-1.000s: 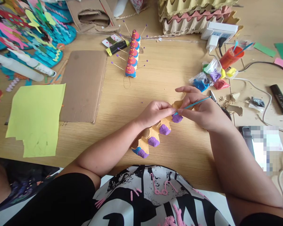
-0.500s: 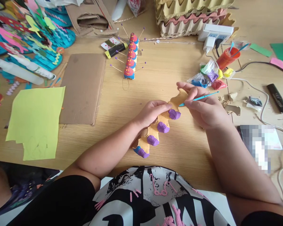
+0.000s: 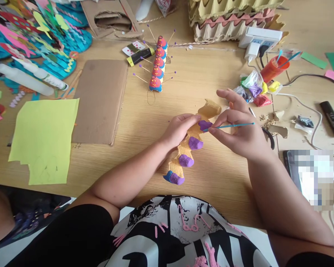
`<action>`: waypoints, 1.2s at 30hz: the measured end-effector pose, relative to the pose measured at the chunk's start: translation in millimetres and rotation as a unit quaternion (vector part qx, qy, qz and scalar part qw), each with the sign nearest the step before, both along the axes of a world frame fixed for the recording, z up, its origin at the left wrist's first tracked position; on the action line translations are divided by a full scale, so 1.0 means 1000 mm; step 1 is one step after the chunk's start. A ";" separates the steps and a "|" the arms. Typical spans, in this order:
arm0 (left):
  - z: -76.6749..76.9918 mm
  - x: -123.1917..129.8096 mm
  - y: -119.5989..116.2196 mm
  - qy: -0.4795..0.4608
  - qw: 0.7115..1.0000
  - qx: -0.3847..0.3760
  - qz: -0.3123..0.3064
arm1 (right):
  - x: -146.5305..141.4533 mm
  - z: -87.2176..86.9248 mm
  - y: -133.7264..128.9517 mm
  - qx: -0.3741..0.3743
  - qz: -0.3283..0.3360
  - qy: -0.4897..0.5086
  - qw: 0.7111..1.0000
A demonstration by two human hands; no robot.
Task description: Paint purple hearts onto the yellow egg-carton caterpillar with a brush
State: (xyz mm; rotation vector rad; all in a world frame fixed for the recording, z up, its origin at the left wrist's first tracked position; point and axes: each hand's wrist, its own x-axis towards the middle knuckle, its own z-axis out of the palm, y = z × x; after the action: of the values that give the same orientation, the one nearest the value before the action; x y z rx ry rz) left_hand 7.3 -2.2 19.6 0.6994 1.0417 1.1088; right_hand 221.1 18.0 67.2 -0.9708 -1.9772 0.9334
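My left hand [image 3: 180, 129] grips a yellow egg-carton strip [image 3: 184, 150] near its upper end, thumb on top. Several purple clay patches [image 3: 195, 143] cover its bumps, and a bit of blue clay [image 3: 168, 176] shows at the lower end. Between thumb and fingers of my right hand [image 3: 235, 128] is a thin blue modelling tool [image 3: 233, 125], its tip at the uppermost purple patch. Beyond the hands stands a finished-looking strip [image 3: 157, 66] with red and blue clay, smiling faces and purple-tipped sticks.
Brown cardboard [image 3: 100, 102] and yellow-green paper [image 3: 44, 141] lie left. Egg trays [image 3: 233, 22] are stacked at the back. Right are a red cup [image 3: 274, 68], clay packets [image 3: 253, 87], a power strip [image 3: 260, 37], cables, a black marker [image 3: 332, 118] and a phone [image 3: 291, 167].
The tool tip has moved from the bare upper end of the strip down to the top purple patch. My right fingers are spread wider, and the strip is tilted differently.
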 end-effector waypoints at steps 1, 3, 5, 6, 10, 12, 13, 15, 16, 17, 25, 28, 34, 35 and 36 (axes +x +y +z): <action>-0.001 0.000 0.000 0.004 1.000 0.003 -0.003 | 0.000 0.002 0.000 0.006 0.000 -0.013 1.000; -0.001 -0.001 0.002 0.015 1.000 0.001 -0.012 | 0.002 0.008 0.000 0.010 -0.001 -0.039 0.999; 0.000 -0.002 0.003 0.029 0.999 -0.009 -0.025 | 0.004 0.015 0.000 0.016 0.002 -0.057 0.998; 0.001 -0.002 0.003 0.036 0.999 -0.013 -0.032 | 0.006 0.017 0.000 0.022 0.007 -0.067 0.998; 0.005 -0.002 0.005 0.049 0.996 -0.029 -0.067 | 0.011 0.020 0.002 0.053 0.036 -0.108 0.992; 0.006 -0.002 0.004 0.054 0.995 -0.034 -0.082 | 0.011 0.018 0.002 0.059 0.049 -0.114 0.990; 0.007 -0.002 0.004 0.057 0.994 -0.032 -0.089 | 0.011 0.018 0.002 0.055 0.051 -0.112 0.991; 0.007 -0.002 0.004 0.063 0.993 -0.021 -0.097 | 0.010 0.016 0.001 0.035 0.048 -0.098 0.993; 0.007 -0.002 0.004 0.065 0.993 -0.017 -0.101 | 0.009 0.016 0.001 0.024 0.045 -0.089 0.995; 0.006 -0.002 0.004 0.067 0.992 -0.014 -0.103 | 0.008 0.015 0.000 0.013 0.044 -0.081 0.996; 0.005 -0.001 0.004 0.063 0.992 -0.014 -0.105 | 0.006 0.014 0.000 0.050 0.044 -0.100 0.993; 0.006 -0.001 0.005 0.062 0.992 -0.012 -0.109 | 0.005 0.014 0.001 0.066 0.046 -0.107 0.991; 0.006 0.000 0.005 0.066 0.992 -0.009 -0.110 | 0.003 0.011 -0.001 0.032 0.039 -0.092 0.994; 0.006 0.000 0.005 0.064 0.992 -0.007 -0.112 | 0.002 0.011 -0.001 0.035 0.041 -0.089 0.995; 0.006 0.000 0.005 0.063 0.991 -0.005 -0.114 | 0.002 0.010 -0.002 0.036 0.042 -0.088 0.995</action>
State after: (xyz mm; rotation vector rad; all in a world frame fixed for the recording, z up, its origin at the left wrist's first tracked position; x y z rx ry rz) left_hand 7.1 3.0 25.6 0.8663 1.0436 0.8700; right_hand 223.2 16.5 77.5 -0.9645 -2.1980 0.8403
